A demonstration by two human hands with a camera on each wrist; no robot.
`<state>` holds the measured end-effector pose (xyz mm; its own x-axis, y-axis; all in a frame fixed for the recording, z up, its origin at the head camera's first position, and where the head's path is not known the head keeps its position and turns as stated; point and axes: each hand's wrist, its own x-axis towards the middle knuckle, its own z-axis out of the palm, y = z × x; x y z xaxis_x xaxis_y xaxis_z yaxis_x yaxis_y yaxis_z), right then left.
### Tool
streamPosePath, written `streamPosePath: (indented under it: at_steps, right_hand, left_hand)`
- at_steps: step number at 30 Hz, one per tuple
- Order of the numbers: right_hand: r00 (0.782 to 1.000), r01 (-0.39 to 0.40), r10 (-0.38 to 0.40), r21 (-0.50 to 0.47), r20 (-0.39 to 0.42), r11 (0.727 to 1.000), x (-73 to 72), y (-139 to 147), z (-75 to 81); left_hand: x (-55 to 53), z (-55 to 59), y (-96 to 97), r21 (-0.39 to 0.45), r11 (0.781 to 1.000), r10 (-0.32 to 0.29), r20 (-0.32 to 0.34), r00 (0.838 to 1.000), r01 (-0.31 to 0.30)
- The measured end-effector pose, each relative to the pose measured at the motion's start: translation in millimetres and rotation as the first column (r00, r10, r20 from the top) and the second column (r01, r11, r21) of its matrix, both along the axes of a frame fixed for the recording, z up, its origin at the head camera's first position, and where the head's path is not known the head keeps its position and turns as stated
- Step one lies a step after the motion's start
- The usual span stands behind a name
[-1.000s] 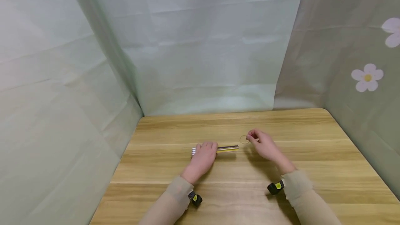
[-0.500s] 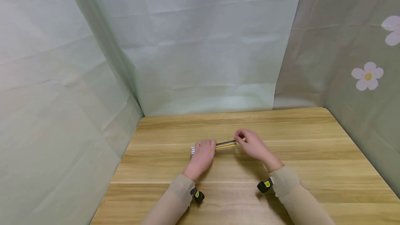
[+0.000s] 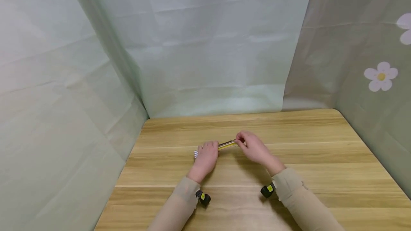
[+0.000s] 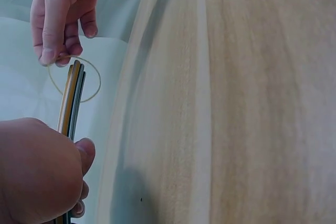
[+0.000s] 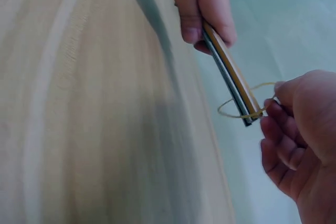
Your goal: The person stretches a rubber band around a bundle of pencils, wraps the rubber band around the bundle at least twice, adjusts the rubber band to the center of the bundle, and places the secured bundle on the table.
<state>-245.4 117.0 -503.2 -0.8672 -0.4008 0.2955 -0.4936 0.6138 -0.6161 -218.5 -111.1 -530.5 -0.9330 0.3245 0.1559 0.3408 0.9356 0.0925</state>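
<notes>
My left hand (image 3: 207, 156) grips a bundle of slim pencils (image 3: 226, 145), yellow, white and dark, held a little above the table and tilted up to the right. Silvery ends (image 3: 196, 154) poke out on the left side of that hand. Between thumb and fingertips my right hand (image 3: 254, 149) pinches a thin yellowish rubber band (image 5: 231, 116). In the right wrist view the band hangs as a loose loop around the free tips of the pencils (image 5: 231, 74). The left wrist view shows the same loop, wider than the bundle. The left palm hides the bundle's middle.
The wood-grain table (image 3: 160, 202) spreads beneath both hands. Pale cloth sheets (image 3: 205, 63) close in the back and sides, with printed flowers (image 3: 381, 77) on the right one. Each wrist wears a small black camera (image 3: 203, 199).
My right hand has moved left with the rubber band, from apart from the pencils to their free tips. The bundle's right end has risen slightly; the left hand still grips it.
</notes>
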Motion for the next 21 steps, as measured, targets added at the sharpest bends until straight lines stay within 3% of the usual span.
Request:
streamPosePath:
  at_steps: [7, 13, 17, 19, 21]
  right_hand:
    - [0.996, -0.044, 0.038, -0.065, -0.083, 0.997, 6.5, -12.8, -7.0]
    - [0.995, -0.103, 0.103, -0.119, -0.003, 0.988, 11.0, -16.6, -14.2]
    - [0.991, -0.112, 0.121, -0.150, 0.054, 0.982, 8.9, -12.1, -23.9]
    - [0.991, -0.112, 0.122, -0.151, 0.059, 0.982, 6.8, -10.0, -27.0]
    - [0.990, -0.126, 0.133, -0.139, 0.044, 0.982, 4.5, -9.0, -28.6]
  left_hand:
    - [-3.3, 0.6, -2.5, 0.022, 1.000, 0.018, 0.013, 1.000, -0.018]
    - [-9.0, 8.0, -5.6, 0.145, 0.989, 0.017, 0.079, 0.997, -0.029]
    - [-8.6, 15.8, -8.0, 0.246, 0.969, -0.047, 0.148, 0.988, 0.009]
    - [-7.4, 19.8, -8.4, 0.291, 0.955, -0.116, 0.189, 0.975, 0.057]
    - [-5.1, 24.3, -7.9, 0.342, 0.934, -0.195, 0.240, 0.951, 0.105]
